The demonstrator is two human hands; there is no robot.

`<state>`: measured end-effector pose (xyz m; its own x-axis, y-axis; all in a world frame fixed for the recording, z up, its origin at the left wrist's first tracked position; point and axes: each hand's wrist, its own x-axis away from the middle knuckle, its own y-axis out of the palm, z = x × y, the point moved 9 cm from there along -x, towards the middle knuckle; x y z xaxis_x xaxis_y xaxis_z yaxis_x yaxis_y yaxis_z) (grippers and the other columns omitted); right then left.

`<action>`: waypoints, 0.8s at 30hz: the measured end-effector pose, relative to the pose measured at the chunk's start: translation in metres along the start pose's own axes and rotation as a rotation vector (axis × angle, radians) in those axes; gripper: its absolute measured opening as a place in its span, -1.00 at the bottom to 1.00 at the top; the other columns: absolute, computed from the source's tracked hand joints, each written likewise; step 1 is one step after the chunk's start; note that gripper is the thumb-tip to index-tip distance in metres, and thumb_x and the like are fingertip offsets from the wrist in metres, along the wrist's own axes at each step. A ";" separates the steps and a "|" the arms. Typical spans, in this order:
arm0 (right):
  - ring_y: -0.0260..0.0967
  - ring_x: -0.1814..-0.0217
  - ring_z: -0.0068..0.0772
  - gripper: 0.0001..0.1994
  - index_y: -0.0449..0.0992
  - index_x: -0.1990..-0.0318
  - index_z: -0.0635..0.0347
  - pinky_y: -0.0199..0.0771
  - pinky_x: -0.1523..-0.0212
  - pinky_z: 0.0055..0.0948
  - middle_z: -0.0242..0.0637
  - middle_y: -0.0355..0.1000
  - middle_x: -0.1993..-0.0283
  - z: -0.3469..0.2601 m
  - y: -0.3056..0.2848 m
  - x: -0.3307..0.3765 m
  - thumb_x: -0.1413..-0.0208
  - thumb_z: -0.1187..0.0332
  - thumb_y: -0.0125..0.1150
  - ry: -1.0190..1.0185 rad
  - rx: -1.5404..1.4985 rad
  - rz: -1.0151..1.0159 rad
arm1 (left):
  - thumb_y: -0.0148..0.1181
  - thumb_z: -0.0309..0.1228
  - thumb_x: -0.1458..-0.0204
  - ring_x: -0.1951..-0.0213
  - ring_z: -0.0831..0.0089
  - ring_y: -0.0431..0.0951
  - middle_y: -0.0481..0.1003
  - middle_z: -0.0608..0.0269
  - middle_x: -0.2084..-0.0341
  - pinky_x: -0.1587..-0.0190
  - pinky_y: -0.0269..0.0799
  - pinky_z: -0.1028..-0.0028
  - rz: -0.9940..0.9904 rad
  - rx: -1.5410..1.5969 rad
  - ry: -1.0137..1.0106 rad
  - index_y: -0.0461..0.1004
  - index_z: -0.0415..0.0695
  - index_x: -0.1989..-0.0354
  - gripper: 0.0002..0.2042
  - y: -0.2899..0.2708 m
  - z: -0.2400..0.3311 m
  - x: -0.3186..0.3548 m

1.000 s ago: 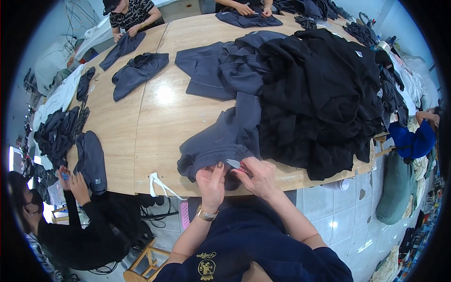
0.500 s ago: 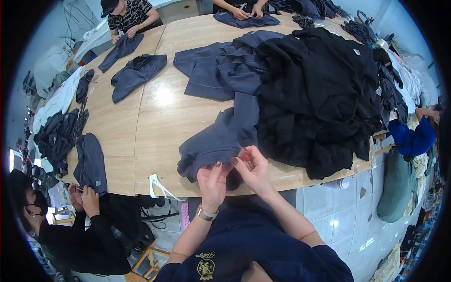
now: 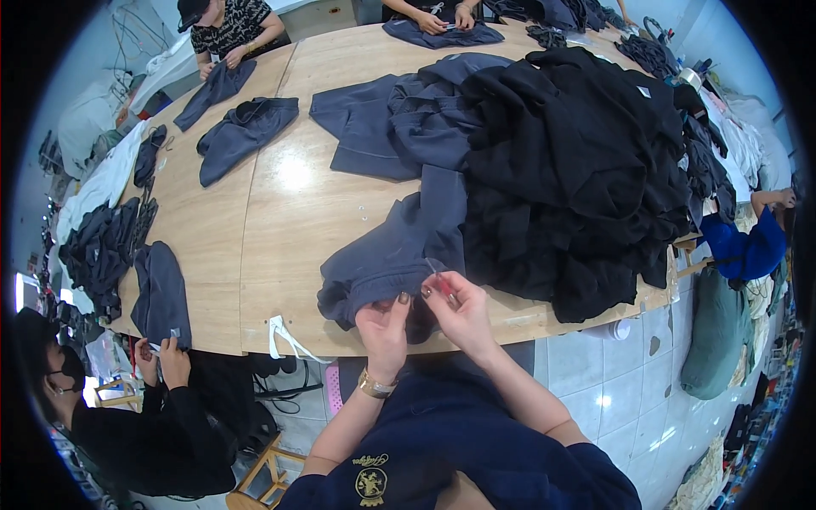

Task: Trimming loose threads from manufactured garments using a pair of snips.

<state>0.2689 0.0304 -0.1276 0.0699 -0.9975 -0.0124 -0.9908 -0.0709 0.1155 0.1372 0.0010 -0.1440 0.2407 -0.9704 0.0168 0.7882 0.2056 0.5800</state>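
Note:
A slate-grey garment [image 3: 382, 246] with a gathered elastic waistband lies at the table's near edge, in front of me. My left hand [image 3: 384, 333] pinches that waistband between thumb and fingers, with the fingertips partly hidden under the cloth. Just to its right, my right hand [image 3: 461, 314] is closed around a small red-handled tool [image 3: 445, 286]. A thin pointed tip sticks out of the fingers toward the waistband; whether it touches the cloth I cannot tell. Part of the garment stretches away from me, up against a big black pile.
Black garments [image 3: 586, 161] are heaped at the right. More grey garments [image 3: 365, 127] lie beyond mine. A white strap [image 3: 289, 338] hangs over the near edge at left. A masked co-worker [image 3: 127, 408] sits at lower left; others work across the wooden table [image 3: 212, 221].
My left thumb has shifted slightly up and right along the waistband. The red-handled tool's tip shows more plainly now. At lower left, the co-worker's hands have moved a little to the right.

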 end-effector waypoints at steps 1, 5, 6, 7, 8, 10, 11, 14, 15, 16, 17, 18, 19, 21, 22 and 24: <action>0.24 0.44 -0.79 -0.94 0.47 0.33 0.34 0.24 0.45 -0.76 -0.51 0.37 0.46 0.000 0.000 0.002 -0.07 0.52 0.13 0.000 0.000 0.004 | 0.06 -0.64 -0.04 0.13 0.46 0.45 0.44 0.15 0.17 0.03 0.37 0.46 0.006 -0.164 0.089 0.32 -0.32 0.09 -0.76 0.001 0.007 0.002; 0.24 0.41 -0.82 -0.94 0.46 0.36 0.36 0.27 0.44 -0.73 -0.52 0.38 0.46 0.005 0.000 0.004 -0.05 0.52 0.13 0.056 0.149 0.024 | 0.13 -0.65 0.02 0.13 0.47 0.45 0.46 0.15 0.18 0.08 0.35 0.52 0.023 -0.547 0.330 0.40 -0.37 0.16 -0.78 0.009 0.018 0.012; 0.23 0.42 -0.82 -0.93 0.46 0.36 0.37 0.25 0.45 -0.74 -0.51 0.39 0.47 0.004 -0.001 0.004 -0.05 0.52 0.12 0.038 0.197 0.025 | 0.15 -0.66 0.04 0.15 0.46 0.46 0.46 0.14 0.20 0.10 0.35 0.52 0.033 -0.600 0.314 0.41 -0.38 0.17 -0.78 0.005 0.013 0.014; 0.22 0.43 -0.83 -0.93 0.45 0.36 0.37 0.24 0.46 -0.75 -0.50 0.39 0.48 0.003 -0.002 0.004 -0.05 0.52 0.11 0.020 0.246 0.026 | 0.15 -0.66 0.04 0.15 0.46 0.46 0.46 0.14 0.20 0.10 0.35 0.52 0.034 -0.601 0.312 0.41 -0.38 0.17 -0.78 0.004 0.012 0.013; 0.22 0.43 -0.83 -0.93 0.45 0.36 0.37 0.24 0.46 -0.75 -0.50 0.39 0.48 0.003 -0.001 0.003 -0.05 0.52 0.11 0.022 0.245 0.025 | 0.14 -0.65 0.03 0.17 0.48 0.46 0.46 0.13 0.20 0.12 0.35 0.53 0.031 -0.549 0.297 0.42 -0.37 0.18 -0.79 0.003 0.010 0.012; 0.08 0.61 -0.83 -0.93 0.41 0.43 0.35 0.11 0.63 -0.68 -0.51 0.26 0.65 -0.004 -0.004 0.003 0.01 0.52 0.14 -0.039 0.236 0.081 | 0.13 -0.64 0.01 0.19 0.50 0.46 0.46 0.13 0.19 0.13 0.36 0.53 0.029 -0.498 0.280 0.42 -0.37 0.18 -0.80 0.001 0.011 0.010; 0.08 0.61 -0.83 -0.93 0.41 0.43 0.35 0.11 0.63 -0.68 -0.51 0.26 0.65 -0.002 -0.006 0.003 0.01 0.52 0.14 -0.037 0.237 0.082 | 0.10 -0.64 -0.01 0.19 0.48 0.47 0.46 0.12 0.19 0.12 0.38 0.51 0.020 -0.312 0.136 0.40 -0.37 0.17 -0.81 -0.003 0.001 0.005; 0.12 0.67 -0.82 -0.94 0.41 0.31 0.31 0.11 0.68 -0.73 -0.51 0.30 0.58 0.013 -0.006 0.005 -0.07 0.53 0.06 0.058 0.016 0.020 | 0.03 -0.66 -0.05 0.17 0.42 0.49 0.45 0.12 0.19 0.08 0.44 0.41 0.019 0.004 -0.053 0.36 -0.33 0.14 -0.81 0.007 -0.006 0.001; 0.09 0.71 -0.81 -0.95 0.41 0.30 0.29 0.09 0.71 -0.72 -0.51 0.28 0.60 0.014 -0.005 0.006 -0.08 0.52 0.06 0.058 -0.054 0.015 | -0.01 -0.68 -0.06 0.16 0.38 0.49 0.44 0.12 0.19 0.06 0.48 0.33 0.026 0.134 -0.097 0.32 -0.30 0.12 -0.80 0.011 -0.007 0.002; 0.07 0.74 -0.81 -0.95 0.40 0.30 0.27 0.07 0.74 -0.72 -0.52 0.26 0.61 0.015 -0.005 0.007 -0.09 0.51 0.05 0.057 -0.124 0.010 | -0.01 -0.68 -0.06 0.16 0.38 0.49 0.44 0.12 0.19 0.06 0.48 0.33 0.026 0.133 -0.098 0.32 -0.30 0.12 -0.80 0.010 -0.008 0.001; 0.07 0.74 -0.81 -0.95 0.40 0.30 0.27 0.07 0.74 -0.72 -0.52 0.26 0.61 0.014 -0.006 0.007 -0.09 0.51 0.05 0.057 -0.124 0.010 | -0.01 -0.68 -0.06 0.16 0.37 0.50 0.44 0.11 0.18 0.06 0.48 0.33 0.025 0.138 -0.089 0.33 -0.29 0.12 -0.80 0.010 -0.007 0.002; 0.07 0.74 -0.81 -0.95 0.40 0.30 0.27 0.07 0.74 -0.72 -0.51 0.26 0.61 0.017 -0.005 0.008 -0.10 0.50 0.04 0.122 -0.239 -0.019 | -0.01 -0.67 -0.06 0.16 0.36 0.50 0.44 0.10 0.17 0.05 0.48 0.34 0.025 0.142 -0.080 0.33 -0.29 0.12 -0.79 0.009 -0.006 0.002; 0.07 0.73 -0.81 -0.95 0.40 0.31 0.26 0.07 0.74 -0.72 -0.51 0.27 0.60 0.020 -0.002 0.010 -0.11 0.50 0.04 0.188 -0.355 -0.048 | -0.01 -0.67 -0.06 0.16 0.36 0.50 0.44 0.10 0.17 0.05 0.48 0.34 0.025 0.142 -0.080 0.33 -0.29 0.12 -0.79 0.008 -0.007 0.002; 0.07 0.65 -0.86 -0.97 0.41 0.33 0.28 0.05 0.68 -0.75 -0.54 0.27 0.58 0.016 -0.001 0.008 -0.08 0.51 0.07 0.229 -0.295 -0.006 | -0.01 -0.68 -0.05 0.17 0.38 0.50 0.44 0.12 0.18 0.07 0.48 0.37 0.043 0.056 -0.035 0.33 -0.29 0.11 -0.79 0.003 -0.008 0.002; 0.06 0.57 -0.91 -0.97 0.42 0.36 0.29 0.02 0.62 -0.79 -0.57 0.28 0.57 0.018 -0.002 0.008 -0.06 0.53 0.11 0.270 -0.235 0.036 | -0.01 -0.68 -0.05 0.17 0.38 0.50 0.44 0.12 0.18 0.07 0.48 0.37 0.044 0.056 -0.035 0.33 -0.29 0.11 -0.79 -0.003 -0.014 0.003; 0.06 0.58 -0.91 -0.97 0.42 0.37 0.30 0.01 0.63 -0.79 -0.58 0.27 0.57 0.014 0.000 0.005 -0.05 0.53 0.12 0.130 -0.082 0.049 | -0.02 -0.71 -0.04 0.15 0.38 0.48 0.44 0.13 0.17 0.06 0.46 0.37 0.015 -0.260 0.144 0.32 -0.35 0.09 -0.76 -0.006 -0.005 0.005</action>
<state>0.2675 0.0254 -0.1416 0.0419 -0.9915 0.1234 -0.9809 -0.0173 0.1938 0.1364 -0.0047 -0.1513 0.3170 -0.9428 -0.1029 0.8982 0.2636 0.3518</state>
